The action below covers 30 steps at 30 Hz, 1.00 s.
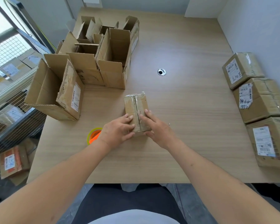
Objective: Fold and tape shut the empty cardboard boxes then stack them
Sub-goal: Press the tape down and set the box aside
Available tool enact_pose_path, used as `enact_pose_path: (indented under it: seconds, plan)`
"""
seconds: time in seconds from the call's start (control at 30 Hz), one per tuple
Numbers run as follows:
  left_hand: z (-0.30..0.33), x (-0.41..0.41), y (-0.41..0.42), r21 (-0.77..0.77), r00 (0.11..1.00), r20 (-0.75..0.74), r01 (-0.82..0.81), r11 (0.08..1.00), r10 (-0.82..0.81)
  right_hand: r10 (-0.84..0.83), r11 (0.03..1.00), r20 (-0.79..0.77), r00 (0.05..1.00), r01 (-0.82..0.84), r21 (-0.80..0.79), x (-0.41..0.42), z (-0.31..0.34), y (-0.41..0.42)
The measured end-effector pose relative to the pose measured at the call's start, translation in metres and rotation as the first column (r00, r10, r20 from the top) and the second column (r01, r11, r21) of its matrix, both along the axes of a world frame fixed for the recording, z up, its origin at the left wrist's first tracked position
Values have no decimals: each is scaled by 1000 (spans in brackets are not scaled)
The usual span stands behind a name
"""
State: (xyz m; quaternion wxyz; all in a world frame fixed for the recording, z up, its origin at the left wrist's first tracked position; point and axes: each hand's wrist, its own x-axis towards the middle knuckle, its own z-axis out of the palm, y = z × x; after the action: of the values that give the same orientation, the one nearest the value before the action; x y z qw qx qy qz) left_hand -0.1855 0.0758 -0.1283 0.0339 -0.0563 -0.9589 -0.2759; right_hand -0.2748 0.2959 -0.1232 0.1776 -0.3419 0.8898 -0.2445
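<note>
A small cardboard box (135, 103) lies on the wooden table (184, 110) in front of me, its two top flaps folded down and meeting at a middle seam. My left hand (118, 130) holds its near left end, fingers laid over the left flap and thumb at the near side. My right hand (155, 126) holds the near right end, fingers stretched over the right flap. A yellow and orange tape roll (93, 135) lies on the table just left of my left wrist, partly hidden by it.
Several open empty boxes (87, 62) stand crowded at the table's far left. Three closed boxes with labels (257, 101) line the right edge. A round cable hole (162, 72) sits mid-table. More parcels lie on the floor (13, 160) at left.
</note>
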Motion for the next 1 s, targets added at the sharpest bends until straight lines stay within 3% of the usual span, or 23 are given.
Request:
enact_pose_path:
  seconds: [0.17, 0.4, 0.57, 0.8, 1.0]
  plan:
    - [-4, -1, -3, -32, 999, 43, 30, 999, -28, -158, 975, -131, 979, 134, -176, 3, -13, 20]
    - [-7, -3, 4, -114, 998, 10, 61, 992, -60, -230, 941, 45, 972, 234, -243, 5, -16, 19]
    - [-4, -6, 4, -111, 997, 32, 71, 991, -68, -357, 915, 115, 927, 372, -158, 6, -14, 13]
    - [5, -10, 0, -131, 994, 66, 98, 986, -90, -298, 954, -91, 950, 298, -9, 8, 2, 11]
    - [2, -8, 2, -119, 995, 64, 80, 990, -73, -316, 948, -93, 944, 317, 0, 13, 3, 3]
